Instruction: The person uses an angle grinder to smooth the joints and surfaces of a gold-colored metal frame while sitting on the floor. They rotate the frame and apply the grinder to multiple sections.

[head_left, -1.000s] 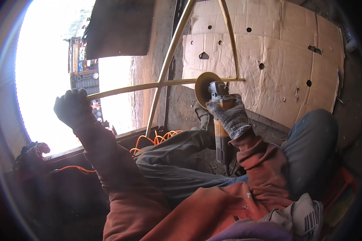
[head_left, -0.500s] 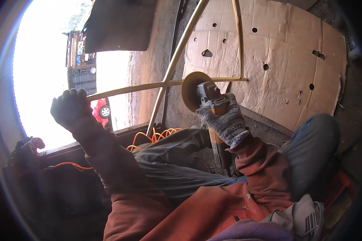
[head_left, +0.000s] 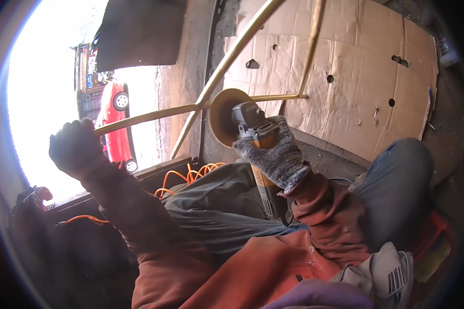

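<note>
My left hand, in a dark glove, is closed around the left end of a yellowish metal frame made of joined bars. In a grey knitted glove, my right hand grips an angle grinder by its orange and grey body. The grinder's round yellow-brown disc overlaps the crossbar just right of where it meets a slanting bar. Whether the disc touches the bar I cannot tell. The grinder's rear end points down toward my lap.
Flattened cardboard with holes lies beyond the frame. An orange coiled hose runs by my left leg. Through the bright opening at left, a red car is in view beneath a dark hanging panel. My bent legs flank the grinder.
Both hands, the grinder and the frame appear shifted slightly left in the view, with the background. Outside, more of the red car shows. Both grips are unchanged.
</note>
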Demonstrator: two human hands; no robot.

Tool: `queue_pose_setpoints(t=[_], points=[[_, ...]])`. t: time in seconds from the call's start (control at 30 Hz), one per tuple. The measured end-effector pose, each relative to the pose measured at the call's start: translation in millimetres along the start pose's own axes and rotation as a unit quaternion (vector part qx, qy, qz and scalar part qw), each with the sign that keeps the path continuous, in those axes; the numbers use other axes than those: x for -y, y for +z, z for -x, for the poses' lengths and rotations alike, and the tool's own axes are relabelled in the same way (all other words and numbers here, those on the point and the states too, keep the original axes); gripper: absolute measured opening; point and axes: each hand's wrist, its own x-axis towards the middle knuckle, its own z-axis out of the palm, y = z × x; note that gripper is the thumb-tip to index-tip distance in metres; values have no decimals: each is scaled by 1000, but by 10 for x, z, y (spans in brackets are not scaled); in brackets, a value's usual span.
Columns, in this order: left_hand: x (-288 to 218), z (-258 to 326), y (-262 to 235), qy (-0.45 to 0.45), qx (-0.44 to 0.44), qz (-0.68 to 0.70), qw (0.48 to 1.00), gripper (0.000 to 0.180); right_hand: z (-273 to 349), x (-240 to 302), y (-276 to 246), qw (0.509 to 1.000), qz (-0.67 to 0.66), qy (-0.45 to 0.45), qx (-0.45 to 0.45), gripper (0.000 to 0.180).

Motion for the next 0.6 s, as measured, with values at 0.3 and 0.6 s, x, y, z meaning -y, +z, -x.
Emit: queue_pose_setpoints(t=[0.3,0.6], points=[[37,24,771,-76,138,76,985,13,-344,-507,-524,963,-117,203,-130,48],[118,275,1499,-146,49,586,796,24,-284,-438,-225,982,-84,138,-94,51]])
